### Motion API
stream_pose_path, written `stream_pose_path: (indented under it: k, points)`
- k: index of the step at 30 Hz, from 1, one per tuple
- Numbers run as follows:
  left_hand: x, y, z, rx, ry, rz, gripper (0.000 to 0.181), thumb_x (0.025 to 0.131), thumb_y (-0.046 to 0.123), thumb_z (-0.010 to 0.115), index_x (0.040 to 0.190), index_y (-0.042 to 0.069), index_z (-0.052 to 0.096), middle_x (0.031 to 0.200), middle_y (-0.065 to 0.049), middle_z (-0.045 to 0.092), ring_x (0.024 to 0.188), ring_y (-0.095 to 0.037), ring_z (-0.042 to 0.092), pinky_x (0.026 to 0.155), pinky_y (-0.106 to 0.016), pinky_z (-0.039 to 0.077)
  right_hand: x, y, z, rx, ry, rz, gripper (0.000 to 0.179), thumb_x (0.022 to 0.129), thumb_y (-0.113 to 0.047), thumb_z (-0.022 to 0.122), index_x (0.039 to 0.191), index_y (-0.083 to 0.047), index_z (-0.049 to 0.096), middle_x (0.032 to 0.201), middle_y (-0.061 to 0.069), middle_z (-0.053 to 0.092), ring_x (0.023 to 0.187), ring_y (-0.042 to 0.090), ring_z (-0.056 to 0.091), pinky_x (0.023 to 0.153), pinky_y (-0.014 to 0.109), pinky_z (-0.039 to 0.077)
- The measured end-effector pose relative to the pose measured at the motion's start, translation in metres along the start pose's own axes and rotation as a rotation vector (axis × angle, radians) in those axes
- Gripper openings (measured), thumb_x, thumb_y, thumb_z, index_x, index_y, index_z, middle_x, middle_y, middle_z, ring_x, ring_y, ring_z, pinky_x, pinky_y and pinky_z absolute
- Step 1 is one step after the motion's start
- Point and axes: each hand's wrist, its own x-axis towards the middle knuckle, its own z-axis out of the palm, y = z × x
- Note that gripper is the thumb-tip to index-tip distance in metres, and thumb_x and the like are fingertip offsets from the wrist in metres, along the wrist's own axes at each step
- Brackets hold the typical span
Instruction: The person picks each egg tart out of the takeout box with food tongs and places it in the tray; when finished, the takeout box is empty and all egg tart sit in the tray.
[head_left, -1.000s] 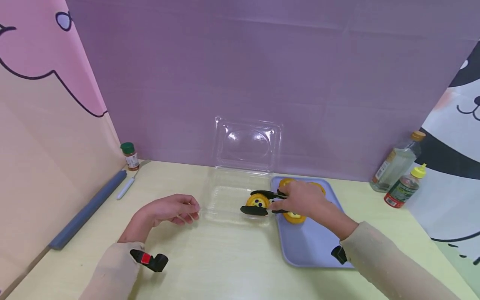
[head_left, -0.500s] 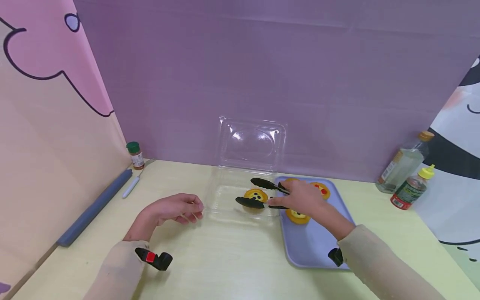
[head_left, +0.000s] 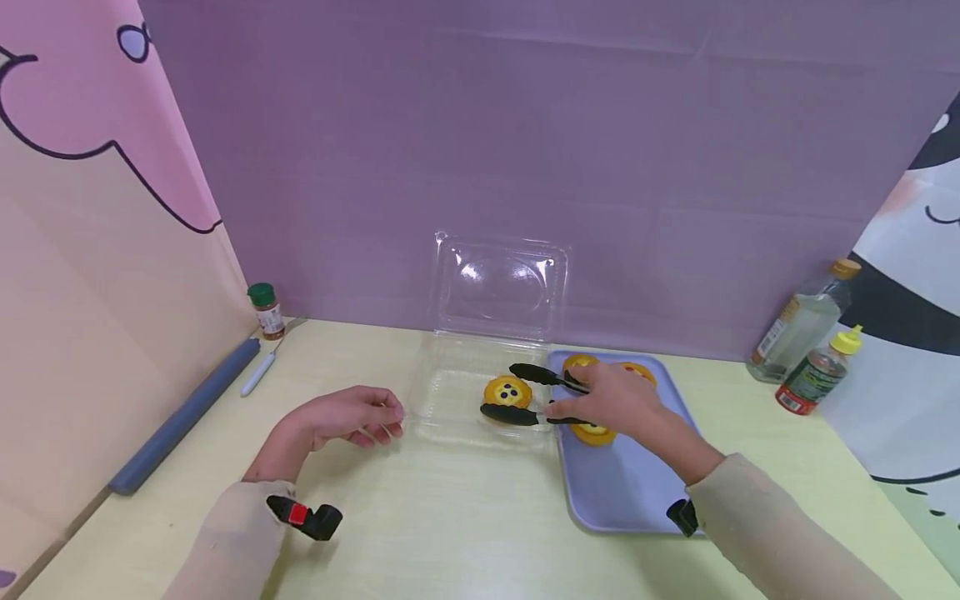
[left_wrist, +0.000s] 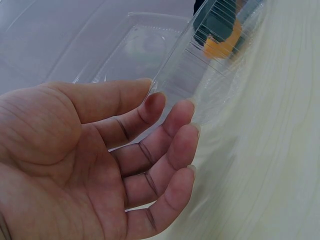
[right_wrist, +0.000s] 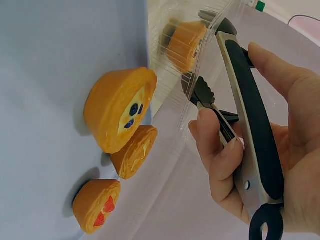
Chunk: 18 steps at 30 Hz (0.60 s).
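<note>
My left hand (head_left: 348, 417) pinches the left rim of a clear plastic clamshell container (left_wrist: 172, 65) between thumb and forefinger, the other fingers loosely bent. The container's lid (head_left: 498, 287) stands raised at the back. My right hand (head_left: 611, 400) holds black-and-steel tongs (right_wrist: 255, 120), their tips spread apart over the container's right half. Between those tips a blueberry-topped egg tart (head_left: 507, 390) sits in the container, the front tip overlapping its near edge in the head view. Close by, another blueberry tart (right_wrist: 120, 110) lies on the lavender tray (head_left: 622, 508), partly behind my right hand in the head view.
The tray also holds a red-topped tart (right_wrist: 97, 205) and another tart (right_wrist: 134, 152). At left are a green-capped jar (head_left: 268, 312), a blue-grey roll (head_left: 187, 417) and a thin tool with a pale handle (head_left: 258, 375). A tall bottle (head_left: 802, 321) and a yellow-capped bottle (head_left: 813, 379) stand right.
The tongs' tips have spread from close around the tart to wide apart, and the tart now sits loose between them. My left hand stays at the container's rim.
</note>
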Motion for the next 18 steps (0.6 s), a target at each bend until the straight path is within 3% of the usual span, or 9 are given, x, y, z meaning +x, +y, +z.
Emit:
stream_pose_path:
  k: [4, 6, 8, 11, 14, 18]
  points:
    - [0.0, 0.0, 0.001, 0.003, 0.001, -0.002, 0.029, 0.102, 0.026, 0.057, 0.115, 0.0, 0.06, 0.105, -0.008, 0.068, 0.097, -0.023, 0.065, 0.085, -0.036, 0.053, 0.002, -0.001, 0.003, -0.008, -0.004, -0.021, 0.081, 0.08, -0.066, 0.072, 0.139, -0.012, 0.06, 0.114, 0.006, 0.072, 0.074, 0.019, 0.059, 0.056, 0.029, 0.041]
    - [0.0, 0.0, 0.001, 0.002, 0.0, -0.003, 0.03, 0.102, 0.026, 0.057, 0.115, 0.0, 0.06, 0.105, -0.008, 0.068, 0.097, -0.023, 0.065, 0.085, -0.036, 0.053, 0.002, -0.001, 0.005, -0.007, 0.006, -0.028, 0.08, 0.081, -0.065, 0.071, 0.139, -0.012, 0.06, 0.108, 0.004, 0.074, 0.074, 0.017, 0.058, 0.055, 0.028, 0.04]
    - [0.0, 0.0, 0.001, 0.0, -0.001, -0.002, 0.029, 0.101, 0.026, 0.057, 0.115, 0.0, 0.06, 0.105, -0.008, 0.068, 0.097, -0.024, 0.065, 0.085, -0.036, 0.054, 0.004, 0.0, 0.007, 0.011, 0.014, -0.021, 0.077, 0.081, -0.064, 0.072, 0.138, -0.013, 0.061, 0.088, -0.001, 0.071, 0.067, 0.016, 0.056, 0.053, 0.028, 0.036]
    - [0.0, 0.001, 0.0, 0.002, 0.0, -0.001, 0.03, 0.101, 0.026, 0.057, 0.115, 0.0, 0.06, 0.104, -0.008, 0.068, 0.096, -0.024, 0.065, 0.084, -0.036, 0.054, 0.005, 0.002, 0.009, 0.03, 0.03, -0.015, 0.074, 0.082, -0.063, 0.072, 0.137, -0.014, 0.062, 0.065, -0.006, 0.055, 0.057, 0.014, 0.049, 0.05, 0.027, 0.03]
    - [0.0, 0.002, 0.0, 0.0, 0.005, -0.003, 0.03, 0.101, 0.026, 0.058, 0.115, 0.0, 0.06, 0.104, -0.008, 0.068, 0.096, -0.024, 0.065, 0.084, -0.036, 0.054, 0.006, 0.003, 0.01, 0.042, 0.045, -0.008, 0.072, 0.082, -0.063, 0.072, 0.136, -0.015, 0.063, 0.057, -0.007, 0.042, 0.051, 0.013, 0.044, 0.049, 0.026, 0.026]
    - [0.0, 0.001, -0.001, 0.0, 0.002, -0.008, 0.031, 0.102, 0.027, 0.057, 0.116, 0.0, 0.06, 0.105, -0.009, 0.068, 0.096, -0.024, 0.065, 0.084, -0.036, 0.054, 0.006, 0.002, 0.011, 0.05, 0.062, -0.017, 0.071, 0.083, -0.062, 0.072, 0.136, -0.016, 0.064, 0.058, -0.007, 0.041, 0.049, 0.012, 0.039, 0.049, 0.026, 0.025]
